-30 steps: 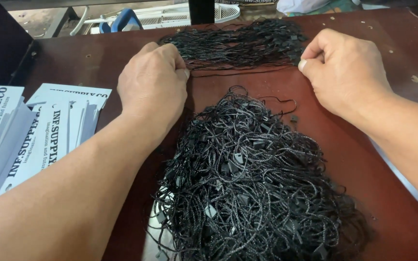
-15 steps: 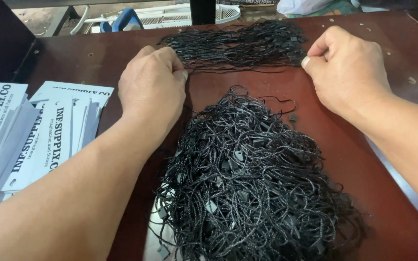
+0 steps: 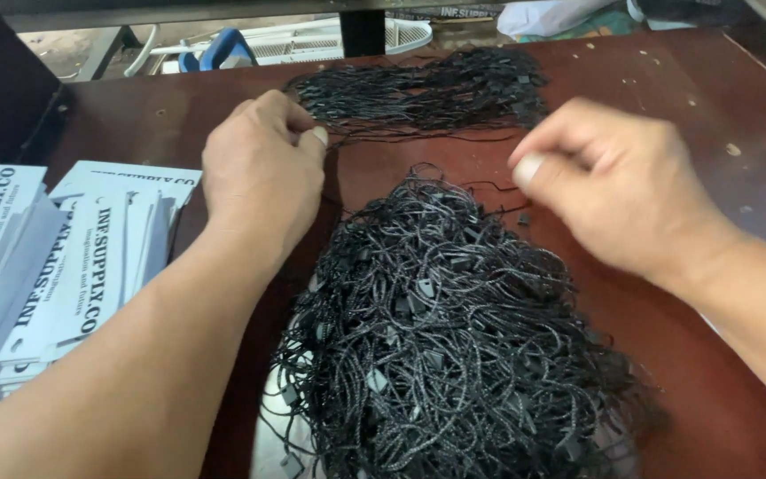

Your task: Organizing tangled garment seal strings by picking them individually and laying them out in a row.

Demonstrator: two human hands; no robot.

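A big tangled heap of black string loops (image 3: 445, 337) with small black plastic tag ends lies on the dark red-brown table (image 3: 720, 98) in front of me. Beyond it, a flatter bundle of straightened black strings (image 3: 427, 89) lies across the table. My left hand (image 3: 263, 173) rests at the left end of that bundle, thumb and fingers pinched on a thin black string. My right hand (image 3: 613, 186) hovers over the heap's upper right edge, fingers curled together and blurred; whether it pinches a string I cannot see.
Stacks of white printed cards (image 3: 55, 257) lie fanned at the left edge. A dark panel (image 3: 2, 98) stands at the far left. Past the table's far edge are a white wire rack (image 3: 312, 40) and a blue object (image 3: 223, 49).
My right hand has come down from beside the far bundle to the heap's upper right edge. The left hand has stayed in place.
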